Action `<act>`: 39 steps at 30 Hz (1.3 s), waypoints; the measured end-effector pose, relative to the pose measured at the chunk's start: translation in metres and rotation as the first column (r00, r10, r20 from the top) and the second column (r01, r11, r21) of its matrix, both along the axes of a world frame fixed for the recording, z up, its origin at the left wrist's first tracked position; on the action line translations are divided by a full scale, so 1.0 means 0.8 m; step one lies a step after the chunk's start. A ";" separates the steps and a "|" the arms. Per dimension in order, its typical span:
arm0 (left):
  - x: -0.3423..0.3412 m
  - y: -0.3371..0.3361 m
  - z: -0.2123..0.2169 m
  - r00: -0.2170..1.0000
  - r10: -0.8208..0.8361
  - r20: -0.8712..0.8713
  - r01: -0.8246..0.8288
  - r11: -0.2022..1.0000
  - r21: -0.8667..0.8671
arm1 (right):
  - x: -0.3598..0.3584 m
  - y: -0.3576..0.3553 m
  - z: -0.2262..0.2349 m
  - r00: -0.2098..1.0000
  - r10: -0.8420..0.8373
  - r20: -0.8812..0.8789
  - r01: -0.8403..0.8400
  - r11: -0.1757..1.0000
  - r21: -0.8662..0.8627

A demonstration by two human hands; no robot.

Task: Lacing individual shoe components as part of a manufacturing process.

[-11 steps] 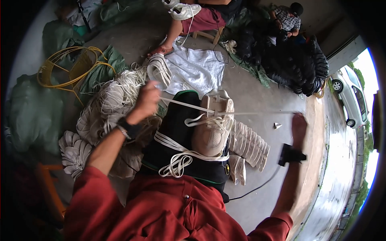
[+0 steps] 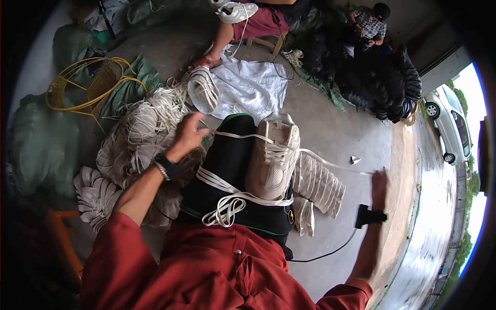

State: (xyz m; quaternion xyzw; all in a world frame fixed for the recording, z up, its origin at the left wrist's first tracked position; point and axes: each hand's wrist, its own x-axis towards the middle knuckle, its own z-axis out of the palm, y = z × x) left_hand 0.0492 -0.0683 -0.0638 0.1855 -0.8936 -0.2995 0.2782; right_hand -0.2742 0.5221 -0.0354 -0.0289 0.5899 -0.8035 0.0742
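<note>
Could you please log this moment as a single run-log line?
left hand: holds lace end | right hand: pulls lace taut | shoe: on lap

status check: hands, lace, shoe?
Left hand pinches one end of the white lace; right hand holds the other, stretched taut. Cream sneaker on the lap, partly laced. Loose laces across the knee.
</note>
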 end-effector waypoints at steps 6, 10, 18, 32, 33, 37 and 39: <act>-0.075 0.159 0.091 0.881 -0.456 -0.126 0.449 0.890 -0.081 | 0.153 -0.280 0.057 0.858 0.514 -0.015 -0.460 0.780 0.425; -0.089 0.173 0.088 0.919 -0.394 -0.014 0.389 0.912 -0.127 | 0.189 -0.352 0.071 0.611 0.677 -0.410 -0.231 0.648 0.726; -0.094 0.166 0.088 0.915 -0.403 0.015 0.400 0.901 -0.171 | 0.188 -0.375 0.086 0.279 0.871 -0.404 0.094 0.394 0.914; -0.091 0.166 0.088 0.899 -0.438 0.002 0.435 0.893 -0.116 | 0.189 -0.362 0.088 0.370 0.858 -0.357 -0.180 0.444 0.878; -0.091 0.166 0.086 0.899 -0.438 0.001 0.435 0.893 -0.115 | 0.189 -0.362 0.088 0.349 0.862 -0.367 -0.168 0.443 0.881; -0.096 0.160 0.082 0.889 -0.458 0.018 0.458 0.889 0.006 | 0.191 -0.362 0.092 0.369 0.858 -0.357 -0.194 0.447 0.873; -0.100 0.154 0.082 0.874 -0.482 0.052 0.479 0.875 0.070 | 0.189 -0.362 0.089 0.368 0.851 -0.374 -0.175 0.459 0.871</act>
